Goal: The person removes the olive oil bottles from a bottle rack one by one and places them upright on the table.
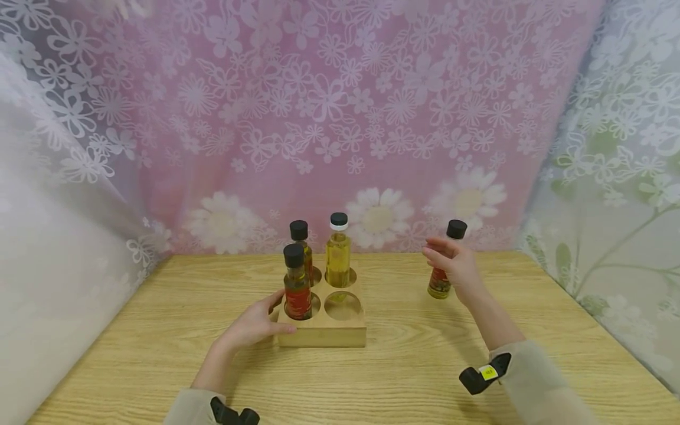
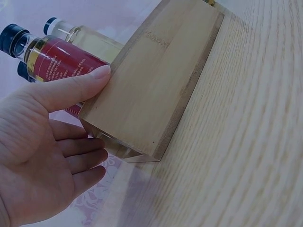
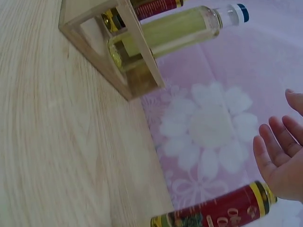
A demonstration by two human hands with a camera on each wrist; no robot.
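Observation:
My left hand (image 1: 253,323) holds the left front corner of a wooden bottle rack (image 1: 326,336), thumb on its front edge and fingers along its left side. In the rack's front left hole stands an oil bottle with a red label (image 1: 298,298). Behind it is another dark-capped bottle (image 1: 300,231), partly hidden. A clear bottle of yellow oil (image 1: 337,254) fills the back right hole, while the front right hole has no bottle in it. My right hand (image 1: 458,268), fingers loosely extended, is beside a separate red-labelled oil bottle (image 3: 218,210) and partly covers it in the head view.
Wood-grain table (image 1: 404,354) lies under everything. A pink flowered curtain (image 1: 350,130) hangs along the back edge, with pale curtains (image 1: 627,195) at the sides. Black wrist cameras (image 1: 480,378) sit on both sleeves.

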